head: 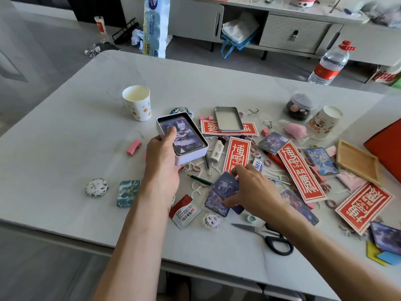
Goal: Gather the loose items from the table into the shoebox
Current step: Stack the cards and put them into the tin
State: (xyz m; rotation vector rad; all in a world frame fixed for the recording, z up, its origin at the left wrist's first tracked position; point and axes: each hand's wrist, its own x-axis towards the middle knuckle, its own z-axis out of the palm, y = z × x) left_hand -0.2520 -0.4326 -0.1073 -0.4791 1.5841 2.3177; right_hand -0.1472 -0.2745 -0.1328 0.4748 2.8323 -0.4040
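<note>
Home, most likely a living room.

- **Top of frame:** long, low, pale grey cabinet (pixel 297 35) with a slatted drawer front. It stands on thin dark legs, with household clutter on top.
- **Cabinet's open bay:** blue-handled bag (pixel 237 40) stuffed inside.
- **Upper centre-left:** tall plastic-wrapped pack of tissue rolls (pixel 155 25) standing on the grey floor.
- **Upper right:** large clear water bottle with a red label (pixel 331 64) beyond the table.
- **Centre:** pale grey stone-look table (pixel 65 131) with a white, orange-dotted paper cup (pixel 137 103).

The left hand (pixel 162 153) grips a pale lilac rectangular metal tin (pixel 192 157), thumb across its open top. The right hand (pixel 253 190), palm down, pinches purple printed cards (pixel 224 185). Both forearms reach forward.
</note>
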